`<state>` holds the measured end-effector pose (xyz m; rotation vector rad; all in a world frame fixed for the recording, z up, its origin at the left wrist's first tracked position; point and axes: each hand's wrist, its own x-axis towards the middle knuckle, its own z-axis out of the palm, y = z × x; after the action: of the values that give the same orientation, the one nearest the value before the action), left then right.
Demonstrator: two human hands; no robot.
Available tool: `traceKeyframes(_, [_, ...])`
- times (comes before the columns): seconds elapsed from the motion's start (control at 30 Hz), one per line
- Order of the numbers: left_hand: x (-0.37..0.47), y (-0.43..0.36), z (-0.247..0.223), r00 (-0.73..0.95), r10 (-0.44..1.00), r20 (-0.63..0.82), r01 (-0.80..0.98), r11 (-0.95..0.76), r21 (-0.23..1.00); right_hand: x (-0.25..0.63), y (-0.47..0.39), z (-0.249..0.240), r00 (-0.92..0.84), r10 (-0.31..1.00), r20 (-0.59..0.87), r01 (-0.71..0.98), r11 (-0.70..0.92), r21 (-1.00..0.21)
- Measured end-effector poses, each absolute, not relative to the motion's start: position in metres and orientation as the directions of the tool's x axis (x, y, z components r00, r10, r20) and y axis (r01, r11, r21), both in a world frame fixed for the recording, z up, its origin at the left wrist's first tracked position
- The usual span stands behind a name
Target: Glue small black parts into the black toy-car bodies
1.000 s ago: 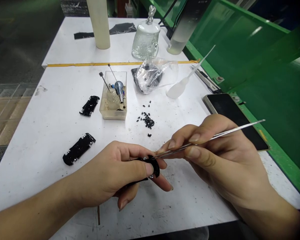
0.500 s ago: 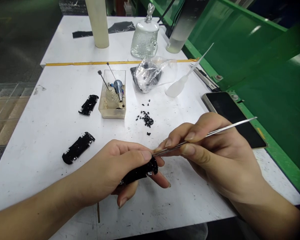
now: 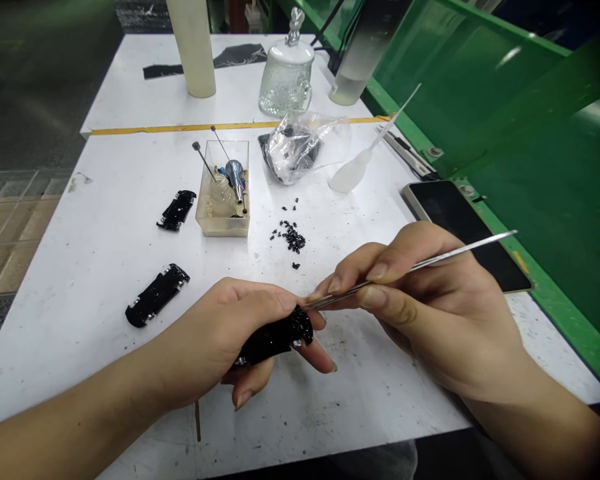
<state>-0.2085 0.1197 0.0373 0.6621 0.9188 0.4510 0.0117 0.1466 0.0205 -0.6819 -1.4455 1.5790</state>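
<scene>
My left hand [image 3: 230, 320] grips a glossy black plastic part [image 3: 275, 337], thumb on top and fingers beneath, so much of it is covered. The part looks like a toy car's base plate. Pinched between the thumb and fingers of my right hand [image 3: 420, 293] is a pair of metal tweezers [image 3: 445, 256], its tips at the part's upper right edge beside my left thumb. Whether the tips hold anything is too small to tell. Beyond my hands lies a pile of tiny black pieces [image 3: 293, 239]. Two similar black plates, a nearer one [image 3: 157, 295] and a farther one [image 3: 177, 211], lie to the left.
A clear box [image 3: 223, 228] holds a small glass bottle and a blue-grey tool. Behind the pile are a plastic bag [image 3: 293, 150] and a white squeeze bottle [image 3: 351, 175]. A phone [image 3: 473, 230] lies by the green partition [image 3: 540, 160]. A lidded glass jar [image 3: 286, 77] stands farther back.
My left thumb has shifted slightly on the black part, so more of its top shows. The tweezer tips stay at its edge. The view has moved a little.
</scene>
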Motion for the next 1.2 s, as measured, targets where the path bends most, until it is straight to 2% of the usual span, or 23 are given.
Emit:
traceKeyframes(0.23, [-0.208, 0.116, 0.034, 0.535, 0.646, -0.544, -0.087, 0.683, 0.726, 0.012, 0.147, 0.020, -0.482, 0.861, 0.162, -0.235, 0.051, -0.971])
traceKeyframes(0.57, [-0.208, 0.115, 0.035, 0.522, 0.646, -0.557, -0.086, 0.690, 0.719, 0.016, 0.150, 0.025, -0.448, 0.891, 0.074, -0.222, -0.031, -0.975])
traceKeyframes(0.63, [-0.208, 0.115, 0.033, 0.528, 0.648, -0.549, -0.112, 0.693, 0.712, 0.029, 0.154, 0.033, -0.402, 0.915, -0.019, -0.056, -0.045, -0.997])
traceKeyframes(0.7, [-0.208, 0.115, 0.032, 0.532, 0.652, -0.541, -0.127, 0.693, 0.710, 0.047, 0.160, 0.041, -0.342, 0.929, -0.142, 0.315, -0.029, -0.949])
traceKeyframes(0.77, [-0.208, 0.115, 0.032, 0.534, 0.654, -0.535, -0.137, 0.692, 0.709, 0.067, 0.165, 0.044, -0.284, 0.938, -0.199, 0.677, 0.050, -0.734])
traceKeyframes(0.83, [-0.209, 0.115, 0.032, 0.534, 0.654, -0.535, -0.141, 0.693, 0.707, 0.083, 0.171, 0.039, -0.259, 0.950, -0.174, 0.847, 0.137, -0.514])
traceKeyframes(0.87, [-0.209, 0.115, 0.032, 0.531, 0.656, -0.537, -0.144, 0.694, 0.706, 0.089, 0.174, 0.034, -0.255, 0.956, -0.142, 0.878, 0.168, -0.448])
traceKeyframes(1.0, [-0.209, 0.115, 0.034, 0.519, 0.674, -0.526, -0.154, 0.679, 0.718, 0.092, 0.189, 0.024, -0.326, 0.945, -0.034, 0.893, 0.297, -0.338])
traceKeyframes(1.07, [-0.208, 0.115, 0.034, 0.520, 0.681, -0.515, -0.157, 0.669, 0.727, 0.073, 0.199, 0.033, -0.384, 0.923, -0.008, 0.871, 0.360, -0.335])
traceKeyframes(1.13, [-0.207, 0.115, 0.035, 0.518, 0.686, -0.512, -0.156, 0.664, 0.731, 0.038, 0.208, 0.050, -0.416, 0.909, 0.022, 0.822, 0.386, -0.419])
traceKeyframes(1.2, [-0.207, 0.116, 0.035, 0.508, 0.696, -0.507, -0.159, 0.655, 0.739, -0.008, 0.217, 0.067, -0.420, 0.898, 0.131, 0.699, 0.412, -0.584])
